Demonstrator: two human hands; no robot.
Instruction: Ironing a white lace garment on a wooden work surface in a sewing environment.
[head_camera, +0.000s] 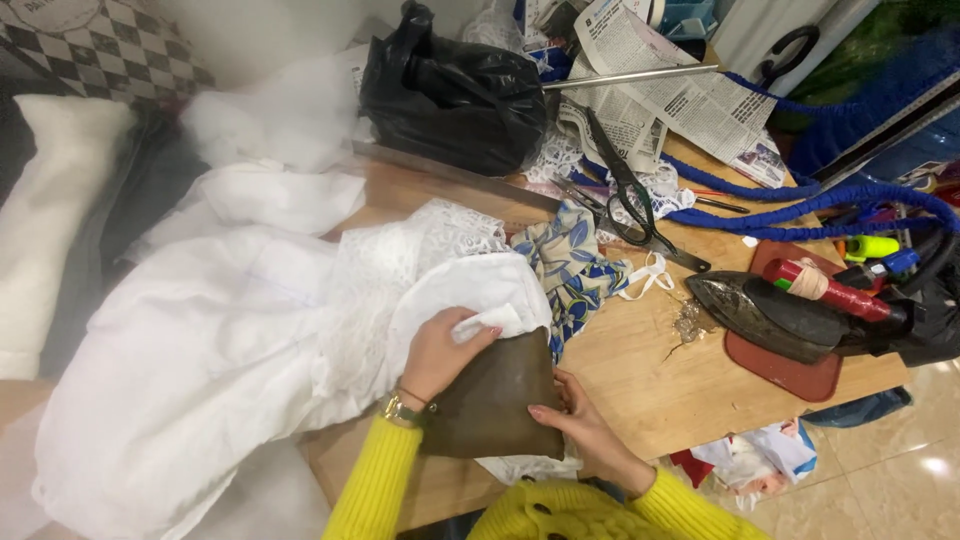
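Left hand (440, 350) pinching white cloth (470, 290); right hand (575, 415) flat, released, on brown pad (495, 400). One black bag (455, 95) upper centre; one iron (770, 315) right.

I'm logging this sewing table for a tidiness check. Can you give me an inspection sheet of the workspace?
Surface: wooden table, mostly covered.
Job's things: brown pad under white fabric; small white piece.
Clutter: scissors, iron on red mat, black bag, newspapers, patterned cloth.
Grippers: left hand pinches the small white piece; right hand rests on the pad's edge.
Cables: blue braided cord.
Surroundings: tiled floor, checked cushion.
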